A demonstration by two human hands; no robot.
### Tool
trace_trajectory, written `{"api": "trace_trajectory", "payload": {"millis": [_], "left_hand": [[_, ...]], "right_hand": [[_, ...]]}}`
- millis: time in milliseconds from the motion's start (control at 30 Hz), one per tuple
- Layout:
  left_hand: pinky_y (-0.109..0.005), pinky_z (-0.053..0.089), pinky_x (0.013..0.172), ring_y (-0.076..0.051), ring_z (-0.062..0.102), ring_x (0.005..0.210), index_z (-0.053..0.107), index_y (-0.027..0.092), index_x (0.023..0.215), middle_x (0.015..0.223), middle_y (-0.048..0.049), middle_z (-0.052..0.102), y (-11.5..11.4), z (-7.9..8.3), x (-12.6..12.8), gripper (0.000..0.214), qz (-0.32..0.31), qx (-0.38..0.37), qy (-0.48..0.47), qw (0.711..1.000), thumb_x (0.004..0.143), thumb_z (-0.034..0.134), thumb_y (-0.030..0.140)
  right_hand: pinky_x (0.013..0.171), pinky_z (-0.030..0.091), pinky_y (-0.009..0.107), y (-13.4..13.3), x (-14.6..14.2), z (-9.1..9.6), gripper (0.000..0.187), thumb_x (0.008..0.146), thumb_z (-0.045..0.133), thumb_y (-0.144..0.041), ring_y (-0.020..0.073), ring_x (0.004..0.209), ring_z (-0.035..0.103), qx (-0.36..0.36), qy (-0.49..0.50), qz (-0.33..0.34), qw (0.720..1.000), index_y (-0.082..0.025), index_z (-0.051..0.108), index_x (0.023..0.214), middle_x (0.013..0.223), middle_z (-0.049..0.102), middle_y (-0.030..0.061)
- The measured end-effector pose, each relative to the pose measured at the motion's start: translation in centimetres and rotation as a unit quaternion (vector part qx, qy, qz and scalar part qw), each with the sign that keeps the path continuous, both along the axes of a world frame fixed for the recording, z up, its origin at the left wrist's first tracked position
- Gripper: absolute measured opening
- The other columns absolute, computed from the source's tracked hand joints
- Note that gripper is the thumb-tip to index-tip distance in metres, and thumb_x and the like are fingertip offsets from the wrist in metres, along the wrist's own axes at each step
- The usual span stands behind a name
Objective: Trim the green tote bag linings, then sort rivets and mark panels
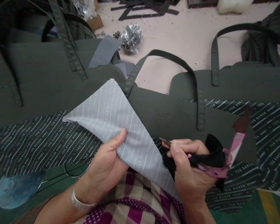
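Note:
My left hand [109, 158] grips a light grey fabric piece [123, 124] printed with white stripes and lettering, thumb on top and fingers underneath. The piece is folded, with one corner pointing up and away from me. In my right hand [191, 165] is a slim, pointed metal tool [165, 142], its tip close to the fabric's right edge. Black cloth [212, 152] and a pink-patterned part [234, 152] with a dark reddish pointed end stick out behind that hand; how they join the tool is hidden. Beneath both hands lies a dark green bag panel [163, 109] with a strap handle [172, 56].
More dark green panels with handles lie left [37, 68] and right [247, 84], over black striped printed lining [51, 143]. A clear bag of metal parts [131, 38], grey scraps [105, 51] and black strips [147, 9] sit on the pale table [177, 31].

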State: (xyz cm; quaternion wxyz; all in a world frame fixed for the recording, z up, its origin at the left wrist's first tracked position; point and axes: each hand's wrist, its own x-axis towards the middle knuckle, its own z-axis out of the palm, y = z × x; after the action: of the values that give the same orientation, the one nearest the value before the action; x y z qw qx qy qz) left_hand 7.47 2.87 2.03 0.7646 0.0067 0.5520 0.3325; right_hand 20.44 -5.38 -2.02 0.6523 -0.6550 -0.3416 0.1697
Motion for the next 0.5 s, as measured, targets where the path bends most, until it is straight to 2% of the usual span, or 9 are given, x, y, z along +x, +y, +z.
{"api": "trace_trajectory", "payload": {"millis": [267, 500], "left_hand": [[-0.036, 0.054, 0.095, -0.023, 0.068, 0.104, 0.071, 0.013, 0.101, 0.104, -0.0095, 0.075, -0.24, -0.29, -0.36, 0.027, -0.028, -0.009, -0.010, 1.000, 0.096, 0.046, 0.020], [-0.040, 0.049, 0.102, -0.026, 0.068, 0.104, 0.073, 0.011, 0.093, 0.098, -0.0116, 0.076, -0.97, -0.56, -0.30, 0.019, -0.012, 0.001, -0.045, 0.999, 0.090, 0.058, 0.022]], "right_hand": [[0.064, 0.052, 0.026, 0.06, -0.05, -0.06, 0.018, 0.082, 0.061, -0.008, 0.0115, 0.064, 0.062, -0.032, -0.037, 0.030, 0.998, -0.020, 0.054, 0.071, 0.066, 0.060, -0.0050], [0.064, 0.054, 0.026, -0.15, 0.37, -0.74, 0.015, 0.081, 0.065, -0.013, 0.0139, 0.067, 0.066, -0.044, -0.107, 0.045, 0.992, -0.021, 0.059, 0.071, 0.069, 0.065, -0.0012]]}}
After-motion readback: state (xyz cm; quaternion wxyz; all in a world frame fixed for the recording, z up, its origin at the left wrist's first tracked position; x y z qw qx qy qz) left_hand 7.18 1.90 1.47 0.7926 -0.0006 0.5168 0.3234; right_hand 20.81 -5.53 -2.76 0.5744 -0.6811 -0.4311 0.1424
